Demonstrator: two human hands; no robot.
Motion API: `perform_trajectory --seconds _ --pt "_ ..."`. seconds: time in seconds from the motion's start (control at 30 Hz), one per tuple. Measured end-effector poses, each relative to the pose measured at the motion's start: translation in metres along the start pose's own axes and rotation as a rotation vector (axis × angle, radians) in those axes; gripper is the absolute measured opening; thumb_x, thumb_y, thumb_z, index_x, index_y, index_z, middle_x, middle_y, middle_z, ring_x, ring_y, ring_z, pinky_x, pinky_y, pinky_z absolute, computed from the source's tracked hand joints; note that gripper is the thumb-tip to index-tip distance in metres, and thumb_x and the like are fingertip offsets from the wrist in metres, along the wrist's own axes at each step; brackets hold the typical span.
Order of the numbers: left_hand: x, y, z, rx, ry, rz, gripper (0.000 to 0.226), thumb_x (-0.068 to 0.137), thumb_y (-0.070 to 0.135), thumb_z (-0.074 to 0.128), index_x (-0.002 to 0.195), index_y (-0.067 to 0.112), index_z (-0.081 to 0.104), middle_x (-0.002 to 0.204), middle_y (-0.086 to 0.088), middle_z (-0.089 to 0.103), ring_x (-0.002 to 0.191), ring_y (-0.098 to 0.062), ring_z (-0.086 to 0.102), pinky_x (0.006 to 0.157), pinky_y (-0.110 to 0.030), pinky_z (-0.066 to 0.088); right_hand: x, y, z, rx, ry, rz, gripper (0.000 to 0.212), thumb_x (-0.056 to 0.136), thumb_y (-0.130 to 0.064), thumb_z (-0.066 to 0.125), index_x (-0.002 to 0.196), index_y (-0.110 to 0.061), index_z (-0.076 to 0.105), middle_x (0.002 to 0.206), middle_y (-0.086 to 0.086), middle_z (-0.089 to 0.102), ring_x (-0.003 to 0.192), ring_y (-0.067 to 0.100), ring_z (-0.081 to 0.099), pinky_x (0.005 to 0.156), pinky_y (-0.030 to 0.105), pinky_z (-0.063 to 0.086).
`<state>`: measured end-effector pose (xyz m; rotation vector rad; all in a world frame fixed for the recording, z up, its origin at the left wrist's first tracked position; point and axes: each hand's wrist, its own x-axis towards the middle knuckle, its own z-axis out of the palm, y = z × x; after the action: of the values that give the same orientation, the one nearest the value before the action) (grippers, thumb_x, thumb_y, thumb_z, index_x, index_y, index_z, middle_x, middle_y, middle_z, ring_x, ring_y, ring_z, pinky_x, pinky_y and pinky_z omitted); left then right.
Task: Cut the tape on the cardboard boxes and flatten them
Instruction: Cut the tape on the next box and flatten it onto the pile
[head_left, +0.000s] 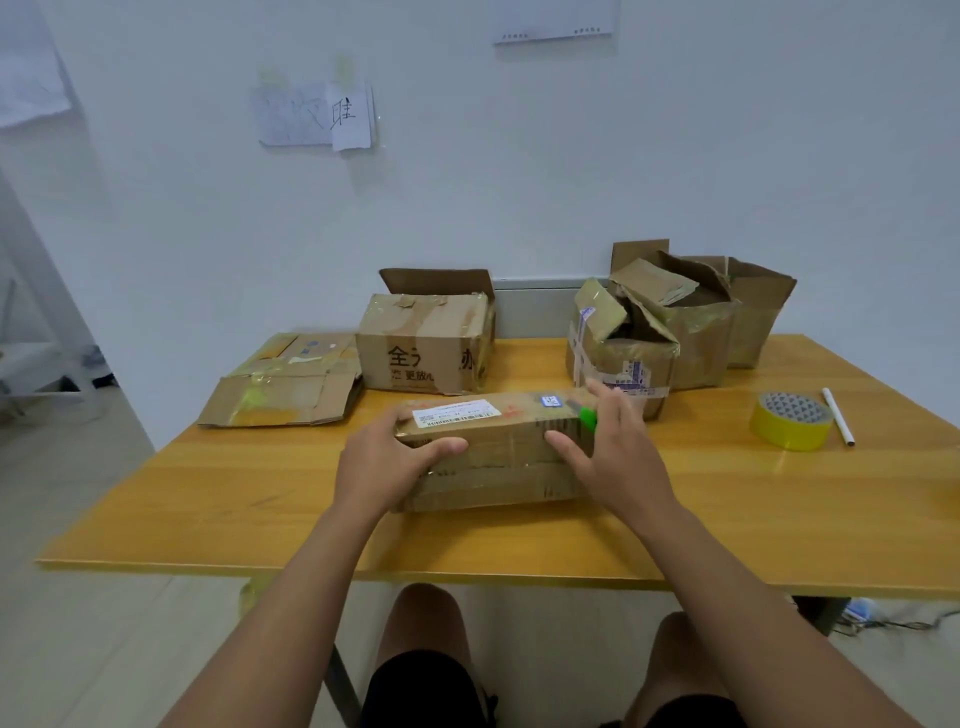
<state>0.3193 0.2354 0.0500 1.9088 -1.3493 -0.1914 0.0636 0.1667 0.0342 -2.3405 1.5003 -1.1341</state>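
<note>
A long, taped cardboard box (498, 457) with a white shipping label lies in the middle of the yellow table (234, 509). My left hand (384, 457) grips its left end, fingers over the top and thumb along the front face. At the box's right end is my right hand (618, 452), thumb on the front face. It holds a green utility knife (588, 417) against the top edge; most of the knife is hidden behind the hand.
A flattened box (291, 384) lies at the back left. Behind it to the right stands a printed box (426, 343) with one flap up. Crumpled open boxes (654, 332) stand at the back right. A yellow tape roll (789, 422) and a white pen (837, 415) lie on the right.
</note>
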Motion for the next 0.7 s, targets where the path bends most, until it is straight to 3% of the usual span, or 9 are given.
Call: perform_trajectory --seconds 0.07,0.13,0.23,0.3,0.4,0.5,0.6,0.7 --pt "0.002 0.0 -0.003 -0.006 0.0 -0.037 0.083 0.063 0.077 0.07 0.127 0.027 0.058 0.12 0.005 0.066 0.095 -0.008 0.053 0.075 -0.027 0.052 -0.003 0.004 0.003 0.154 0.057 0.071 0.077 0.086 -0.051 0.064 0.143 -0.017 0.024 0.155 0.006 0.026 0.14 0.025 0.03 0.104 0.041 0.043" --pt "0.009 0.002 -0.008 -0.045 -0.002 -0.079 0.086 0.063 0.077 0.07 0.13 0.025 0.055 0.123 0.003 0.063 0.099 -0.012 0.055 0.081 -0.033 0.055 0.0 0.003 0.007 0.284 0.101 0.186 0.079 0.086 -0.049 0.066 0.144 -0.016 0.024 0.152 0.007 0.03 0.133 0.021 0.039 0.097 0.031 0.044" --pt "0.019 0.0 -0.017 -0.297 -0.024 -0.134 0.096 0.066 0.068 0.078 0.141 0.028 0.035 0.136 -0.003 0.055 0.114 -0.021 0.057 0.088 -0.04 0.055 0.009 -0.003 0.012 0.252 0.181 0.272 0.053 0.087 -0.052 0.061 0.116 -0.014 0.039 0.111 0.006 0.055 0.091 0.02 0.058 0.063 0.027 0.048" --pt "0.021 -0.002 -0.02 -0.452 -0.068 -0.08 0.097 0.066 0.059 0.082 0.142 0.035 0.026 0.141 -0.001 0.05 0.119 -0.02 0.055 0.092 -0.039 0.054 0.016 -0.004 0.014 0.202 0.203 0.304 0.048 0.086 -0.057 0.058 0.1 -0.017 0.037 0.092 0.003 0.055 0.071 0.014 0.054 0.049 0.029 0.04" --pt "0.015 -0.004 -0.015 -0.457 -0.185 0.049 0.113 0.064 0.051 0.084 0.151 0.037 0.013 0.146 0.01 0.04 0.129 -0.011 0.044 0.103 -0.032 0.044 0.029 -0.004 0.011 0.054 0.17 0.303 0.052 0.088 -0.063 0.052 0.099 -0.015 0.035 0.089 0.002 0.053 0.07 0.02 0.054 0.047 0.031 0.04" --pt "0.017 -0.012 -0.009 -0.334 -0.167 0.156 0.124 0.063 0.05 0.086 0.155 0.037 0.005 0.156 0.013 0.028 0.141 -0.007 0.031 0.112 -0.029 0.034 0.042 -0.007 0.007 -0.124 0.081 0.272 0.054 0.09 -0.065 0.045 0.107 -0.014 0.036 0.092 0.0 0.049 0.074 0.02 0.051 0.051 0.031 0.039" --pt "0.022 -0.018 -0.005 -0.145 -0.104 0.18 0.119 0.066 0.054 0.079 0.154 0.043 0.001 0.165 0.012 0.003 0.149 -0.01 0.011 0.117 -0.035 0.024 0.051 -0.011 0.005 -0.276 0.034 0.205 0.052 0.092 -0.065 0.038 0.107 -0.016 0.036 0.094 0.001 0.049 0.076 0.019 0.048 0.052 0.03 0.037" --pt "0.026 -0.022 0.0 -0.07 -0.087 0.152 0.106 0.067 0.06 0.07 0.155 0.041 0.013 0.165 0.011 0.001 0.15 -0.016 0.013 0.116 -0.043 0.028 0.058 -0.021 -0.002 -0.431 0.111 0.138 0.05 0.093 -0.06 0.041 0.111 -0.013 0.04 0.106 0.007 0.045 0.082 0.017 0.04 0.054 0.03 0.035"
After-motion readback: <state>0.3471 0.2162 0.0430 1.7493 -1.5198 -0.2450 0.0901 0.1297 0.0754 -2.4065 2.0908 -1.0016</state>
